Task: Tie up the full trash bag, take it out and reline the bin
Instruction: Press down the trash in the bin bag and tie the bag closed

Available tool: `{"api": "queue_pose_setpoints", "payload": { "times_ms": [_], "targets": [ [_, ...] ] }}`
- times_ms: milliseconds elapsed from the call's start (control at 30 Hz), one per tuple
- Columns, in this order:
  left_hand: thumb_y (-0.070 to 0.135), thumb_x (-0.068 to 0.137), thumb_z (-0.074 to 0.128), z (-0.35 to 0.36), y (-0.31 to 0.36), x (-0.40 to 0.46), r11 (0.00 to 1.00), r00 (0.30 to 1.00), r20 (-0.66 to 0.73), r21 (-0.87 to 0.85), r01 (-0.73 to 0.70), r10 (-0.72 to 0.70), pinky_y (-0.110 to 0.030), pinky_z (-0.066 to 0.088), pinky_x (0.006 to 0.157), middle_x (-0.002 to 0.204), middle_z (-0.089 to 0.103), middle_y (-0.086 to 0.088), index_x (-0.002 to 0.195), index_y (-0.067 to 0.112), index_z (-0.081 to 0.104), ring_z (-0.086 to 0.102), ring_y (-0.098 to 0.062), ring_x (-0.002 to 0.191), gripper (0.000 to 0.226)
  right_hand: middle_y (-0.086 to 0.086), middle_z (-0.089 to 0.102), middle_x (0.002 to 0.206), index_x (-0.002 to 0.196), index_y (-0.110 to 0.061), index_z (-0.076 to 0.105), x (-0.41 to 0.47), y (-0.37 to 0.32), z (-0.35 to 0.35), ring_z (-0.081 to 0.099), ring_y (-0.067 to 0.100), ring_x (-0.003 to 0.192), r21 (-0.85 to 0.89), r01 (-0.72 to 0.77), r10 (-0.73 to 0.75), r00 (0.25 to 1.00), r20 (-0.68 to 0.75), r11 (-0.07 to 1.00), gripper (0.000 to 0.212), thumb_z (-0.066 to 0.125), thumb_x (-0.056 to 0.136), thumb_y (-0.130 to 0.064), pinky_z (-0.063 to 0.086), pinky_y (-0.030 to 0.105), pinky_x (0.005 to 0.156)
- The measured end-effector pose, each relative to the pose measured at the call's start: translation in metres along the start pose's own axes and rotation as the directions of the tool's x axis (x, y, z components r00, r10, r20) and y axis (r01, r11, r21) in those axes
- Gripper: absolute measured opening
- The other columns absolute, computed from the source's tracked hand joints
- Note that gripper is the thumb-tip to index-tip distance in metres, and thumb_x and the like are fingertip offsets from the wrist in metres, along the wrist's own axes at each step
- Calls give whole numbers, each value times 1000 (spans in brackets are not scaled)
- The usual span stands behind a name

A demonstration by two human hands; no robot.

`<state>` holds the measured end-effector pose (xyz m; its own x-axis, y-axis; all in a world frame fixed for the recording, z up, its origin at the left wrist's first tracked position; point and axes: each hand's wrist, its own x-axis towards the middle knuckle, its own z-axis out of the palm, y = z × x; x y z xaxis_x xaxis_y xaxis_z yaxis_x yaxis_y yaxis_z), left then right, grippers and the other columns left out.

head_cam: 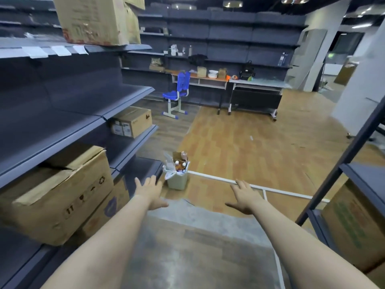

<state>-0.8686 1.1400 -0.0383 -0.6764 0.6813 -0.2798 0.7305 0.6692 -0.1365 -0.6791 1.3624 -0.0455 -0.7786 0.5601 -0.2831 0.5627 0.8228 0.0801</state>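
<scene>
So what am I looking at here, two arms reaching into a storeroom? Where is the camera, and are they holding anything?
The camera sits on a person's head, looking forward and down, so you see their own bare arms. The left hand and right hand are both open with fingers spread and hold nothing. Ahead on the floor, beside the end of the dark grey shelving, stands a small pale green trash bin, lined with a white bag and overfilled with bottles and cardboard. The hands have not reached it. Brown cardboard boxes sit on the shelves; a blue plastic chair stands further back.
</scene>
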Motion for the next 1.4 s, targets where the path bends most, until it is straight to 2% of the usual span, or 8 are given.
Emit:
{"api": "queue_pose_setpoints", "payload": {
  "times_ms": [400, 533, 800, 1067, 1233, 1400],
  "targets": [
    [60, 86, 47, -50, -64, 232, 998, 999, 28, -49, 44, -43, -61, 6, 113, 155, 9, -16, 146, 13, 21, 13, -31, 142, 80, 8, 1, 158, 146, -16, 25, 245, -29, -61, 2, 25, 146, 53, 93, -95, 995, 35, 994, 68, 48, 91, -50, 28, 46, 112],
    [61, 86, 46, -60, -73, 293, 997, 998, 42, -73, 40, -37, -60, 5, 113, 155, 9, -16, 146, 13, 21, 12, -31, 143, 82, 8, 2, 158, 144, -15, 28, 311, -23, -73, 2, 24, 146, 46, 82, -85, 993, 80, 996, 65, 48, 92, -48, 29, 47, 112],
    [61, 87, 45, -51, -84, 429, 986, 982, 135, -82, 146, -134, -60, 4, 113, 155, 7, -17, 148, 12, 16, 10, -31, 143, 83, 10, 4, 157, 145, -15, 27, 474, 2, -85, 3, 25, 146, -2, 155, -154, 978, 138, 988, 66, 48, 92, -48, 29, 46, 112],
    [60, 87, 46, -75, -61, 621, 959, 971, 139, -184, 216, -192, -61, 6, 113, 155, 9, -14, 148, 13, 16, 12, -30, 143, 83, 9, 9, 156, 145, -17, 26, 680, 44, -114, 12, 26, 144, -33, 241, -232, 957, 175, 970, 65, 48, 92, -47, 31, 44, 110],
    [60, 87, 46, -87, -58, 692, 945, 978, 107, -255, 203, -182, -61, 6, 113, 157, 10, -6, 150, 16, 11, 13, -28, 143, 84, 9, 13, 155, 146, -16, 23, 774, 51, -125, 22, 29, 140, -70, 303, -279, 929, 243, 950, 66, 47, 93, -45, 34, 42, 108],
    [63, 87, 42, -48, -75, 724, 942, 954, 215, -215, 257, -211, -61, 6, 114, 152, 24, -6, 150, 13, 9, 18, -28, 141, 87, 10, 20, 154, 148, -17, 16, 834, 33, -97, 29, 30, 139, -32, 343, -310, 883, 353, 939, 70, 47, 92, -44, 32, 42, 110]
  ]
}}
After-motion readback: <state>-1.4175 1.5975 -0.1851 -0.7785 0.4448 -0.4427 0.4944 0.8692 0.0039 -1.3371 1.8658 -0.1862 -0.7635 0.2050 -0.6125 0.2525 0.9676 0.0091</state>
